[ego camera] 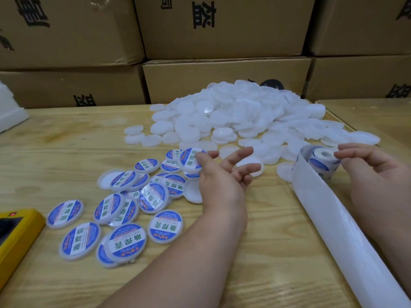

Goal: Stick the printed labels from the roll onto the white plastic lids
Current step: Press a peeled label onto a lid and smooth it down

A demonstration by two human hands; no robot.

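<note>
A big heap of plain white plastic lids point(233, 116) lies at the back of the wooden table point(66, 141). Several lids with blue printed labels point(124, 207) are scattered at the front left. My left hand point(222, 174) hovers over them, palm up and fingers spread. A blurred labelled lid point(189, 160) sits against its thumb tip. The label roll point(320, 161) stands to the right, and its bare backing strip point(333, 216) trails toward the front right. My right hand point(373, 172) pinches at the roll's right rim with thumb and forefinger.
Stacked cardboard boxes point(222, 78) wall off the back of the table. A yellow device point(15, 236) with a red light lies at the front left edge. A white foam block point(9, 107) sits at the far left. A second table top point(367, 114) adjoins on the right.
</note>
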